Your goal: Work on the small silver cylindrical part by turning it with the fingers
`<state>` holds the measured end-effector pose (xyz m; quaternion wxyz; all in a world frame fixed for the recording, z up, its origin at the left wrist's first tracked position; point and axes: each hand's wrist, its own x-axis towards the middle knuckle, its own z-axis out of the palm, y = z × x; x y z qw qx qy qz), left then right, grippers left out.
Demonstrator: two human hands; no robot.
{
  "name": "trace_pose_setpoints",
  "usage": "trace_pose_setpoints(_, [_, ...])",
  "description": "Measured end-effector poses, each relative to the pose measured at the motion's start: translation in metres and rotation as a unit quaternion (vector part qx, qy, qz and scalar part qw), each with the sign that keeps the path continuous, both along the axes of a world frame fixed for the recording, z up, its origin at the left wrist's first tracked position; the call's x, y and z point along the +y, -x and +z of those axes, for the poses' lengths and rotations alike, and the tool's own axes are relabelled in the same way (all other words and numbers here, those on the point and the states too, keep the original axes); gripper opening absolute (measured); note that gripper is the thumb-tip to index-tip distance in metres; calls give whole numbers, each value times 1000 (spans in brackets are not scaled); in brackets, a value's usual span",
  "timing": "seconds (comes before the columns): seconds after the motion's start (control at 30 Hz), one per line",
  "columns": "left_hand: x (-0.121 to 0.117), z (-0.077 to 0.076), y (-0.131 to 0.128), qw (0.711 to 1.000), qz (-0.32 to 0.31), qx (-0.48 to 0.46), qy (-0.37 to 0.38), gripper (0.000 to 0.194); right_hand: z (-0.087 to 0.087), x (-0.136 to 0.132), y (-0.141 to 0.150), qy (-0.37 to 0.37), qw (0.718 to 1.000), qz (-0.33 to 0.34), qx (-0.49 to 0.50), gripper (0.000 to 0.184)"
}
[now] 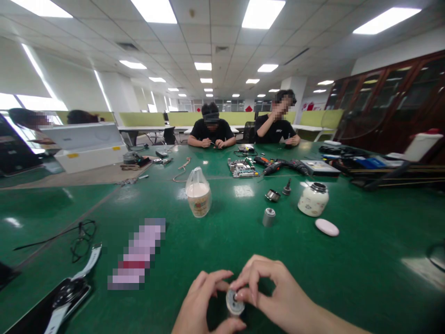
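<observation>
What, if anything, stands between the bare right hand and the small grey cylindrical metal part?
Nothing visible: the right hand appears to touch the metal part from above; the bare left hand curves around its left side.

Through the head camera I make out an open-plan office, with part of it serving as an electronics workbench. The office side I read from the tiled ceiling (191, 35) with its flat light panels (263, 13), the window blinds (60, 74), the yellow-green partitions (205, 118) behind white desks (142, 128), a black chair (169, 136) and the glass-doored wooden cabinets (392, 93) on my right. The workshop side I get from the long green tabletop (156, 199), where a bare circuit board (242, 168) lies near a power drill (273, 168), and two people in black shirts sit across from me.
</observation>
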<state>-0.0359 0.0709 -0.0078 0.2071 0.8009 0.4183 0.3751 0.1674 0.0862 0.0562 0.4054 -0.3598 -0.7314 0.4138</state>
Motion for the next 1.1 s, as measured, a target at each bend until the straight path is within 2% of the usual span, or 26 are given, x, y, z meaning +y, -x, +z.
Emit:
trace_pose_setpoints(0.23, [-1,0,0,1000,6,3,-8,70,-12,0,4,-50,999,-1,8,33])
trace_pose_setpoints(0.5, [2,-4,1,1000,7,12,-13,72,-16,1,4,-116,993,19,-26,29])
trace_pose_setpoints(0.63, [3,-9,1,1000,-1,21,-16,71,-18,2,5,-126,990,-38,-55,28])
trace_pose_setpoints(0.73, [5,-18,1,1000,-5,14,-1,70,-23,1,1,-173,978,-106,-40,33])
trace_pose_setpoints(0.83, [9,-21,4,1000,14,-11,-7,82,-34,0,-6,-177,979,-96,6,21])
trace_pose_setpoints(0.9, [11,-10,7,999,25,-7,-22,85,-41,0,-10,-130,991,-41,6,36])
trace_pose_setpoints(0.97, [11,11,9,1000,1,16,-22,77,-46,0,-11,-73,997,16,-33,53])
trace_pose_setpoints(1.03, [8,33,8,999,-5,48,-19,44,-47,0,-9,-23,996,42,-81,57])
trace_pose_setpoints(1.07, [6,42,6,998,2,63,-19,23,-46,0,-8,-7,994,44,-100,55])
trace_pose_setpoints(1.1, [4,49,4,998,18,64,-23,12,-44,0,-6,4,993,41,-114,49])
